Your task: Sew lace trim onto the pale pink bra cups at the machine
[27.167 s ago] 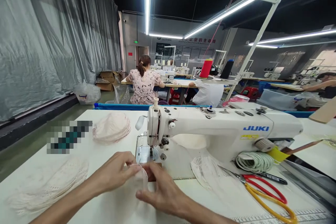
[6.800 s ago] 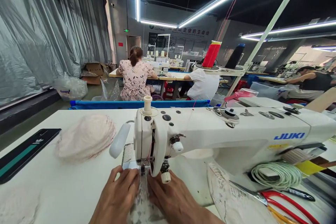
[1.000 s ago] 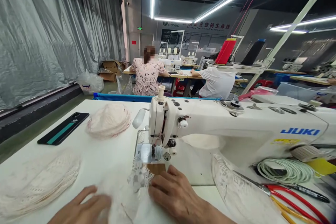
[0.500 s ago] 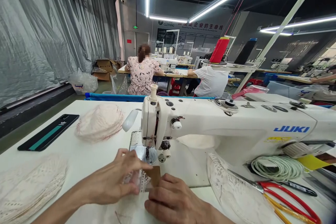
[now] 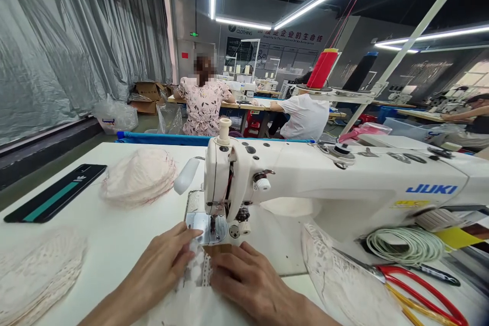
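White lace piece (image 5: 196, 271) at a lockstitch sewing machine (image 5: 309, 173) marked JUKI. The lace lies flat on the white tabletop (image 5: 126, 237), its far end just in front of the metal needle plate (image 5: 197, 224) and short of the presser foot (image 5: 213, 225). The left hand (image 5: 162, 260) rests at the lace's left edge, index finger extended towards the plate, thumb set apart below it; whether these two pinch any fabric cannot be told. The right hand (image 5: 252, 277) lies along the opposite edge — fingers bent and close together, tips partly hidden — over a small brown block (image 5: 217, 250).

Left of the machine: a rounded stack of pale fabric pieces (image 5: 139, 178) with reddish thread ends, a nearer stack of lace pieces (image 5: 40, 267), and a black phone (image 5: 57, 193) with a teal stripe. Right: another lace panel (image 5: 336, 270), scissors (image 5: 424, 288) with red and yellow handles, a black pen (image 5: 439, 274) and a coil of pale green cord (image 5: 405, 245). Beyond stand a red thread cone (image 5: 323, 69) and a dark thread cone (image 5: 360, 72); a co-worker in a leaf-print top (image 5: 202, 107) sits facing away.
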`<state>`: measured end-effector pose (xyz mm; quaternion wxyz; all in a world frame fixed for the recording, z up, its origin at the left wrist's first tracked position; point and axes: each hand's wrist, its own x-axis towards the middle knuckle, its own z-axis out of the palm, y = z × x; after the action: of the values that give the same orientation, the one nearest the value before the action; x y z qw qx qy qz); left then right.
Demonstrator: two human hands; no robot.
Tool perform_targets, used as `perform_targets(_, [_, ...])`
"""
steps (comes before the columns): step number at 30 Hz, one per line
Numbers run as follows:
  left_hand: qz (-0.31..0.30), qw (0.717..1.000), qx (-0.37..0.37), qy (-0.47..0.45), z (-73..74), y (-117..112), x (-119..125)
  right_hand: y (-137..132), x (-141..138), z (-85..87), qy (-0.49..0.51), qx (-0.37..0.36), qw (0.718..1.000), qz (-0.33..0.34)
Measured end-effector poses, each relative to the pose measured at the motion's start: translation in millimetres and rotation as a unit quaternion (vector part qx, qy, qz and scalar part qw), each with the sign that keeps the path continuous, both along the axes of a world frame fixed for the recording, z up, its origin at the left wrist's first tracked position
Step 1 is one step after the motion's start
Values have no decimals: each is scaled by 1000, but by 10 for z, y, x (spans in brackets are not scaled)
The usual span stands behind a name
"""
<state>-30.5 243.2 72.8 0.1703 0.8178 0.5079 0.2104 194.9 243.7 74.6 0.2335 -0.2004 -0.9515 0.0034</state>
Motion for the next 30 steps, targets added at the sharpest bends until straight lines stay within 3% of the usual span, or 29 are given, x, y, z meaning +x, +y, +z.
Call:
perform_targets(4, [-55,998,4,11,-100,-91,-107,-3,-8,-19,-3,22,1000,-9])
perform_targets(8, [-41,999,4,-3,-106,-115,-104,-48,1,0,18,75,982,-173])
perform_targets(10, [-30,999,-13,-16,-60,-98,-55,-81,15,43,8,77,977,-201])
perform_targets(16, [-21,998,-48,-44,58,-44,14,-126,29,96,-21,-3,999,-26])
perform_targets(22, [-11,995,-86,-43,49,-35,-2,-116,5,33,12,56,998,-4])
perform_targets(26, [0,997,-40,-68,-140,-20,-37,-73,-34,-87,76,136,987,-26])
perform_targets(30, [8,995,4,-97,-337,42,-62,27,-55,-282,122,151,979,-68])
